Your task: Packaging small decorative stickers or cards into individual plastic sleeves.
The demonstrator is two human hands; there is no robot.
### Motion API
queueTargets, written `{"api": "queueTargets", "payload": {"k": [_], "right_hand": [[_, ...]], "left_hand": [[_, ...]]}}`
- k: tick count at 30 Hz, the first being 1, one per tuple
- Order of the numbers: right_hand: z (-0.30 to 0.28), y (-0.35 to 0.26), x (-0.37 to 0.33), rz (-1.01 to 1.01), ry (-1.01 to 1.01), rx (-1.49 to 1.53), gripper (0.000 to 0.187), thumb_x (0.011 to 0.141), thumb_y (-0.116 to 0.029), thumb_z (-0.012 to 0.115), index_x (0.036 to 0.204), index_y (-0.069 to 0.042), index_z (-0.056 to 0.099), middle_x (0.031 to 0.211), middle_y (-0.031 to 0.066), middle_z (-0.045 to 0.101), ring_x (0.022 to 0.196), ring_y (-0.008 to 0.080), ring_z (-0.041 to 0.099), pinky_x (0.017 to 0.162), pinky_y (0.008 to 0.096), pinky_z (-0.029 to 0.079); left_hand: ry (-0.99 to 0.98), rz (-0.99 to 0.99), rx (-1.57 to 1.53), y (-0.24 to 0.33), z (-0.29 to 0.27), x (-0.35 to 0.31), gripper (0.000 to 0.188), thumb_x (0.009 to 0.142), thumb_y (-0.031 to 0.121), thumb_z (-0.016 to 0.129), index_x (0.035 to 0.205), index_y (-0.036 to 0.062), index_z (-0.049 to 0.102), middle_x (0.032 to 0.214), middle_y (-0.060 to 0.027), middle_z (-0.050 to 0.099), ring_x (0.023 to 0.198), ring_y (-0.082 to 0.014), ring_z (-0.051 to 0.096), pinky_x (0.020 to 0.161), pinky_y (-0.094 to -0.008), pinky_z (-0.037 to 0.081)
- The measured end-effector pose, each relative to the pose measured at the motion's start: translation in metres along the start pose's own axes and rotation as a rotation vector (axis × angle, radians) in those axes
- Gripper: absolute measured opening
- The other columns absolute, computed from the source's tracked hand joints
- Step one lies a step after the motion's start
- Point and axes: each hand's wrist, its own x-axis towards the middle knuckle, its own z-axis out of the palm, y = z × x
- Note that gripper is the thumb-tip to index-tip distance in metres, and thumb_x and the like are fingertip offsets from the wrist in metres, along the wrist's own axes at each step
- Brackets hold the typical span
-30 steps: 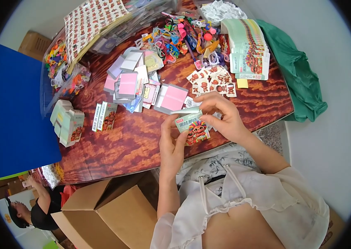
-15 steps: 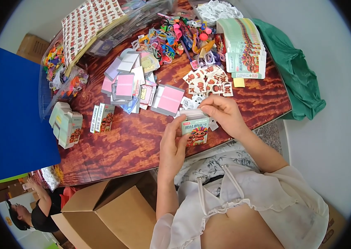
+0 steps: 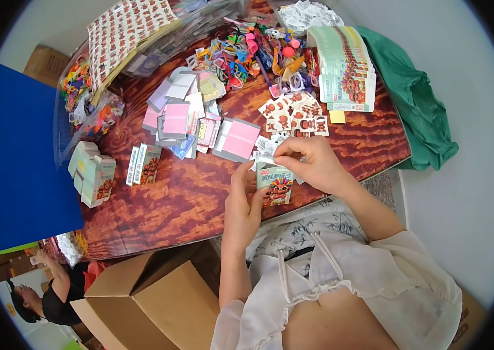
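Observation:
A small pale green cardboard box (image 3: 277,186) with a colourful cartoon figure on its front stands upright over the table's near edge. My left hand (image 3: 243,198) is closed round its left side, the thumb on the front. At the box's top, the thumb and fingertips of my right hand (image 3: 312,163) pinch the whitish top flap. What lies inside the box is hidden. Just behind are small white packets (image 3: 268,144) and cartoon sticker pieces (image 3: 294,111). Pink-and-grey cards (image 3: 239,139) lie to the left of these.
Flattened green boxes (image 3: 346,70) are stacked at the back right. Small filled boxes (image 3: 145,164) stand at left, by more box blanks (image 3: 92,175). Colourful trinkets (image 3: 241,58) pile up at the back. An open carton (image 3: 148,303) sits below the table; another person (image 3: 57,291) is at lower left.
My right hand has shifted slightly left and down across the box's top, and the flap sits lower over the opening. My left hand keeps its hold.

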Motion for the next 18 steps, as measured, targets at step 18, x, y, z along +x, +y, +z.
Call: {"api": "queueTargets", "payload": {"k": [18], "right_hand": [[0.019, 0.017, -0.016, -0.109, 0.153, 0.314, 0.015, 0.089, 0.0, 0.067, 0.105, -0.002, 0.067, 0.103, 0.0077, 0.063, 0.089, 0.0095, 0.061, 0.073, 0.0222, 0.048]], "left_hand": [[0.033, -0.109, -0.125, 0.005, -0.005, 0.002, 0.056, 0.091, -0.009, 0.058, 0.144, 0.0047, 0.044, 0.118, -0.0142, 0.06, 0.096, -0.0196, 0.061, 0.081, -0.0303, 0.051]]}}
